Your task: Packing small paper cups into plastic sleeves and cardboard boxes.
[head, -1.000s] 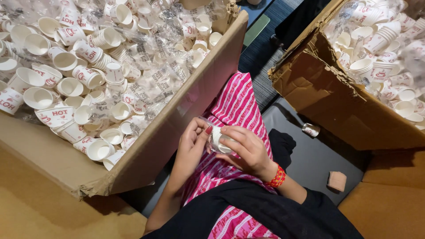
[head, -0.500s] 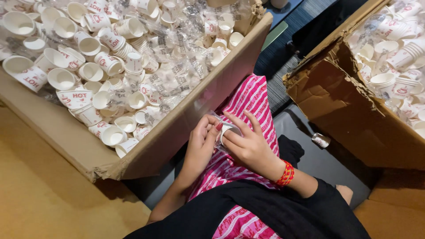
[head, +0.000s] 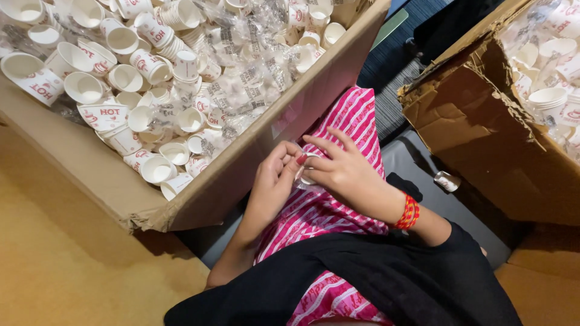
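Down over the lap, both hands meet on one small white paper cup, which is mostly hidden between them, so only a bit of its rim and wall shows. Fingers of the left hand curl in from the left and pinch the cup's side, a red-painted nail resting at its edge. From the other side the right hand closes over the cup, its fingers spread slightly along the top; a red and orange thread bracelet circles that wrist. Under the hands lies pink striped cloth, with a black garment nearer the camera. To the left, just beside the hands, a large cardboard box holds a heap of loose white cups with red print and crumpled clear plastic wrappers. On the right a torn cardboard box holds more stacked cups. A small silvery object lies on the grey surface between the lap and that box.
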